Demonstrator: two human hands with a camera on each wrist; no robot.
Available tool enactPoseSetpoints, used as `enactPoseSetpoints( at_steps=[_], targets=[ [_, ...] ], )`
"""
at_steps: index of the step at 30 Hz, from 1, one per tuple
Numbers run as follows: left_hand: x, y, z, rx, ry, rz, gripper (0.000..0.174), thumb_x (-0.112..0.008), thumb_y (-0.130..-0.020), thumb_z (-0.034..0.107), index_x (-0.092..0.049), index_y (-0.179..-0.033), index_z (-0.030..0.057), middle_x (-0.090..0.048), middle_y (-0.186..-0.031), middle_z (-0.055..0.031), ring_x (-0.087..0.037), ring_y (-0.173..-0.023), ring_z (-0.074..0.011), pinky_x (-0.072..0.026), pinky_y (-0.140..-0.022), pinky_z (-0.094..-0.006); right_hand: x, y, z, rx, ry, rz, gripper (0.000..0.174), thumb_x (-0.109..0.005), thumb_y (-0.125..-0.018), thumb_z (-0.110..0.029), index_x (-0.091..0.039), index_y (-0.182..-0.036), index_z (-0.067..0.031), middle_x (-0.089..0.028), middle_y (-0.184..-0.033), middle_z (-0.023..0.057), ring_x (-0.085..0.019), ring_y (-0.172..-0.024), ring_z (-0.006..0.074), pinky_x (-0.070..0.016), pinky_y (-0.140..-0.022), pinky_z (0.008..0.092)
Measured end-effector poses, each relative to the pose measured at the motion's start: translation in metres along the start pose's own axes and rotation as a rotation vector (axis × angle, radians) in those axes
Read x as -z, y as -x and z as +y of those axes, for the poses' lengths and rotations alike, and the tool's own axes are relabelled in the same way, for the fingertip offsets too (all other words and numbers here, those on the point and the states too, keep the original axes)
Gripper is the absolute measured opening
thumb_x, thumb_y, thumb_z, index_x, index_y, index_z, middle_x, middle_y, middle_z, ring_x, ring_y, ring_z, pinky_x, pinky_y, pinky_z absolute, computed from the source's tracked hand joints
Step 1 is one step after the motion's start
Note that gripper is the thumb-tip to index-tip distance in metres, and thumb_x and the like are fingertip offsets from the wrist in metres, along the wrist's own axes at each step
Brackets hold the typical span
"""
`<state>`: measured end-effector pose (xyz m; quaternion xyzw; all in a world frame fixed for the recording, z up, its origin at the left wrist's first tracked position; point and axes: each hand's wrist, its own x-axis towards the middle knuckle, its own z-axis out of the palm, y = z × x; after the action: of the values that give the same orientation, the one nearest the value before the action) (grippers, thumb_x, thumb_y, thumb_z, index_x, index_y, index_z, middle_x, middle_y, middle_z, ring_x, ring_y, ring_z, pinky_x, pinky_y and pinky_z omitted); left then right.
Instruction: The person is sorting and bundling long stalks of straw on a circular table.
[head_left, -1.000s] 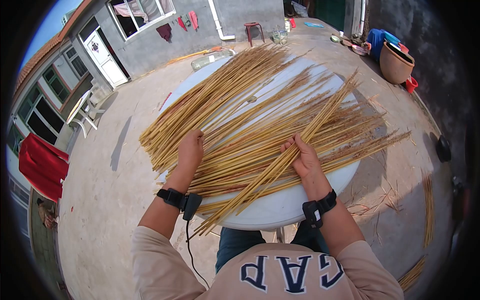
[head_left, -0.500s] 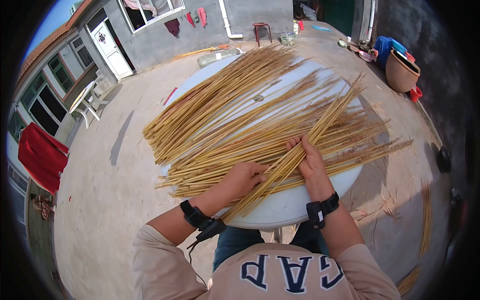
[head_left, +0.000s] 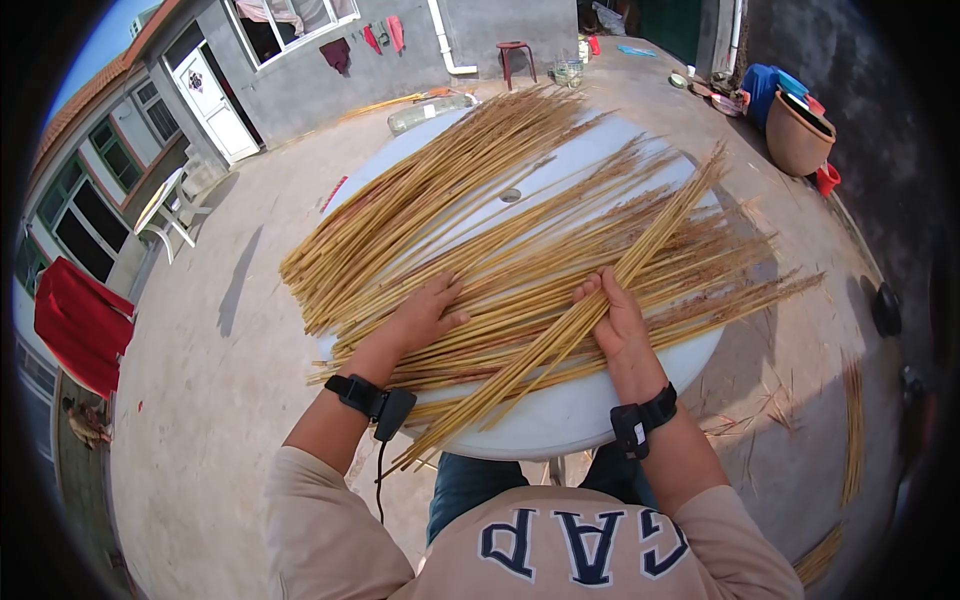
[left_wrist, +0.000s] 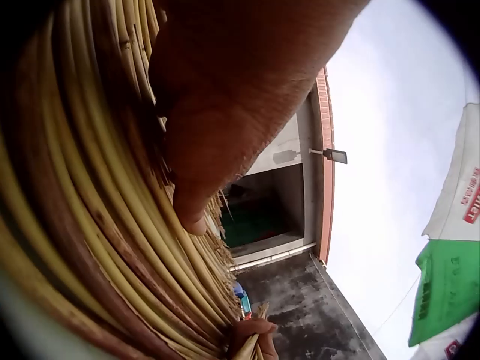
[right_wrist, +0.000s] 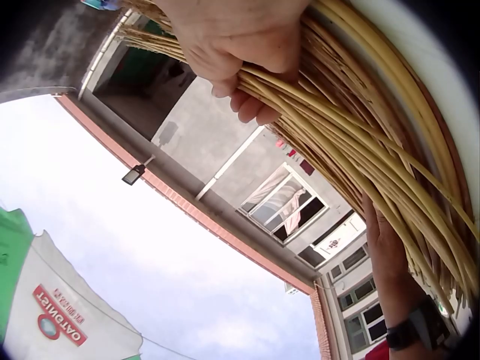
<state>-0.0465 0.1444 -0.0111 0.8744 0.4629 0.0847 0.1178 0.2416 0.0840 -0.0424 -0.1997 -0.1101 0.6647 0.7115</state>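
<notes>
My right hand (head_left: 618, 312) grips a slim bundle of yellow stalks (head_left: 540, 352), held slanting over the other stalks; the right wrist view shows the fingers (right_wrist: 255, 105) curled round it. My left hand (head_left: 425, 315) rests on the loose stalks (head_left: 480, 318) spread across the round white table (head_left: 560, 425), its fingers relaxed. In the left wrist view the thumb (left_wrist: 193, 210) touches the stalks (left_wrist: 112, 225). A thicker pile of stalks (head_left: 400, 205) with brown feathery tops lies on the table's far left part.
A clear container (head_left: 415, 117) stands behind the table. A red stool (head_left: 516, 62) is near the grey wall, with a large clay pot (head_left: 798, 137) at the right. More stalks (head_left: 852, 430) lie on the ground at the right; a white table (head_left: 165, 215) is at the left.
My left hand went from the loose stalks to the slanting bundle, then back left onto the loose stalks. My right hand kept its grip on the bundle.
</notes>
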Motion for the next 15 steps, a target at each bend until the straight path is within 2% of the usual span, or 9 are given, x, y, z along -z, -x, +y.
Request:
enactPoseSetpoints(
  at_steps=[2, 6, 9, 11, 15],
  targets=[
    [0.003, 0.009, 0.007, -0.116, 0.04, -0.059, 0.057, -0.053, -0.084, 0.033, -0.036, -0.128, 0.0012, -0.028, -0.135, -0.0204, -0.024, -0.127, -0.033, -0.0216, -0.103, -0.0359, 0.0, 0.0, 0.001, -0.002, 0.023, -0.059, 0.017, -0.056, -0.084, -0.024, -0.05, -0.084, -0.0081, -0.05, -0.072, 0.0018, -0.051, -0.068, 0.0136, -0.0486, -0.071, 0.0314],
    [0.01, 0.019, 0.009, -0.138, 0.095, -0.1, 0.057, -0.053, -0.084, 0.033, -0.035, -0.129, 0.0024, -0.029, -0.135, -0.02, -0.024, -0.127, -0.0326, -0.0217, -0.104, -0.0362, 0.001, -0.001, 0.001, -0.021, 0.006, 0.004, 0.016, -0.056, -0.084, -0.023, -0.05, -0.084, -0.008, -0.05, -0.072, 0.0019, -0.051, -0.068, 0.0136, -0.0483, -0.071, 0.0313],
    [0.01, 0.021, 0.006, -0.155, 0.123, -0.083, 0.056, -0.053, -0.084, 0.032, -0.035, -0.129, 0.0035, -0.03, -0.134, -0.0197, -0.026, -0.126, -0.0329, -0.0222, -0.103, -0.0366, 0.003, -0.001, 0.0, -0.017, -0.012, -0.025, 0.016, -0.056, -0.084, -0.023, -0.05, -0.083, -0.008, -0.05, -0.072, 0.0018, -0.051, -0.068, 0.0136, -0.048, -0.071, 0.0313],
    [0.002, 0.019, 0.0, -0.177, 0.081, 0.008, 0.06, -0.052, -0.083, 0.038, -0.035, -0.128, 0.0036, -0.035, -0.13, -0.0221, -0.03, -0.123, -0.0345, -0.026, -0.101, -0.0384, 0.005, -0.002, 0.0, -0.013, -0.01, -0.094, 0.016, -0.055, -0.084, -0.023, -0.05, -0.084, -0.0078, -0.05, -0.073, 0.0019, -0.051, -0.068, 0.0135, -0.0478, -0.07, 0.0309],
    [0.0, 0.019, 0.0, -0.199, -0.01, 0.024, 0.06, -0.052, -0.083, 0.038, -0.034, -0.129, 0.0033, -0.035, -0.13, -0.0227, -0.03, -0.123, -0.0349, -0.0263, -0.101, -0.0384, 0.003, -0.001, 0.0, -0.028, -0.016, -0.052, 0.016, -0.055, -0.085, -0.022, -0.05, -0.084, -0.0075, -0.05, -0.073, 0.0019, -0.051, -0.068, 0.0132, -0.0478, -0.07, 0.0303]
  ],
)
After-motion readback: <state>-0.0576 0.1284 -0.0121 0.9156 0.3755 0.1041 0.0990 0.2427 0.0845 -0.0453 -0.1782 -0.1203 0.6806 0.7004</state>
